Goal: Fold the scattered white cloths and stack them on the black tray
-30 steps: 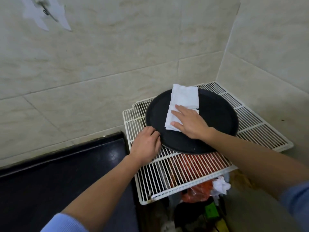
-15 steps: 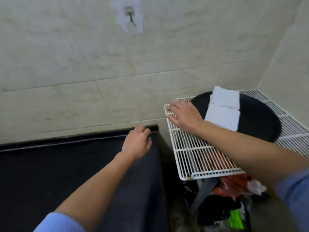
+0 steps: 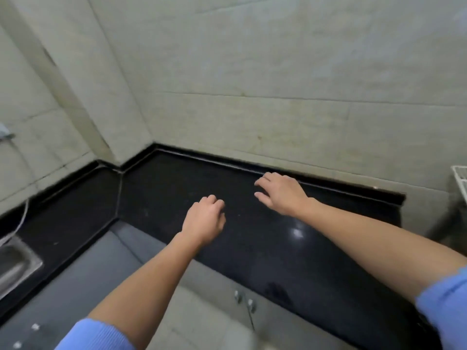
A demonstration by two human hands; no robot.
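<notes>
Both of my hands hang over a black stone counter (image 3: 252,248) and hold nothing. My left hand (image 3: 204,219) is near the counter's middle with its fingers loosely curled. My right hand (image 3: 281,192) is farther back and to the right, fingers spread and relaxed, close to the counter's raised back edge. The black tray and the white cloths are out of view; only a corner of the white wire rack (image 3: 461,181) shows at the right edge.
Tiled walls rise behind the counter, which bends at a corner on the left. A steel sink (image 3: 14,266) sits at the far left with a white cord (image 3: 21,218) above it. Cabinet doors with small knobs (image 3: 243,299) lie below the counter's front edge.
The view has swung left, away from the rack, tray and folded cloths. My right hand left the rack's edge and both hands moved over the black counter.
</notes>
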